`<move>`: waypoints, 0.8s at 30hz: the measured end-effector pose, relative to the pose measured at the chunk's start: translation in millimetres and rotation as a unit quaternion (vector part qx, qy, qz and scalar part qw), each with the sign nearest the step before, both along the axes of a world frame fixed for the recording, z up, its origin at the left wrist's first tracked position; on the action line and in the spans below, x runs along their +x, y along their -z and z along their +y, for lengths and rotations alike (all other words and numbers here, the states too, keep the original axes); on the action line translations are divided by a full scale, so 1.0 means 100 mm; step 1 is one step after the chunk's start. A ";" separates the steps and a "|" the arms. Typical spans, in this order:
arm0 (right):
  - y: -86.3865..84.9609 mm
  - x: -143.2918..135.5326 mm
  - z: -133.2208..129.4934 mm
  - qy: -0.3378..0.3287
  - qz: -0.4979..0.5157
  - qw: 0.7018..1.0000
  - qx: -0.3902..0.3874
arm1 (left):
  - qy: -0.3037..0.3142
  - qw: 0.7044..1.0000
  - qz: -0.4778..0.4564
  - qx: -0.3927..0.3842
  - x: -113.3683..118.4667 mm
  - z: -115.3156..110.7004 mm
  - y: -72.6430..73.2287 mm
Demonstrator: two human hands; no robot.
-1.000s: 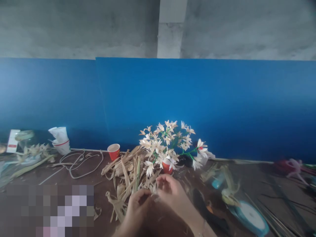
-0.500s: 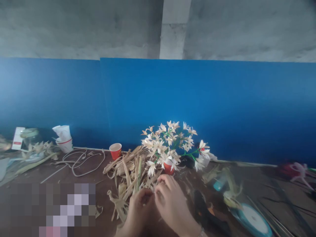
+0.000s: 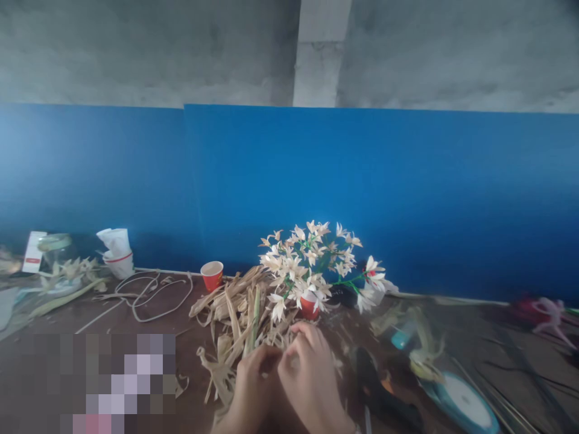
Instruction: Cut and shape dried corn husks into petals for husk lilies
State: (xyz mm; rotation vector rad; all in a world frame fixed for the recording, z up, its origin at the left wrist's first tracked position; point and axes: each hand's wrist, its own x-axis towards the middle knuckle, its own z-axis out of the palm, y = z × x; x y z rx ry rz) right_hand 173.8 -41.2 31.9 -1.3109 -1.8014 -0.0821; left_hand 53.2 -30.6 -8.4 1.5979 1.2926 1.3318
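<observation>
My left hand (image 3: 251, 383) and my right hand (image 3: 310, 380) meet low in the middle of the view, fingertips pinched close together. Whatever they pinch is mostly hidden behind the fingers; only a small pale bit shows at the right hand. Just beyond them lies a heap of dry corn husks (image 3: 242, 307), with more frayed husk (image 3: 220, 377) beside my left wrist. Behind the right hand a bunch of cream husk flowers (image 3: 294, 268) on green stems stands in a red paper cup (image 3: 309, 307).
Right of my hands lies a black tool (image 3: 384, 395), blurred, and a turquoise-rimmed spool (image 3: 465, 401). Another red paper cup (image 3: 211, 276), a white cable (image 3: 156, 316) and a white cup with paper (image 3: 118, 262) sit leftward. A blue partition (image 3: 339, 169) closes off the back.
My right hand has shifted slightly left and turned more upright, closer against the left. The left hand has barely moved, and the things on the table stay put.
</observation>
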 end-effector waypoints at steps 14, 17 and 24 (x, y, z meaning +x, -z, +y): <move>-0.16 0.11 -0.01 -0.052 0.033 0.998 -0.030 | -0.027 0.990 -0.122 -0.069 0.02 0.03 -0.07; -0.21 0.19 0.02 -0.073 0.072 0.992 -0.067 | 0.011 0.977 -0.187 -0.105 0.03 0.04 -0.06; -0.15 0.26 0.13 -0.098 0.253 0.910 -0.312 | 0.044 0.969 -0.204 -0.130 0.02 0.03 -0.08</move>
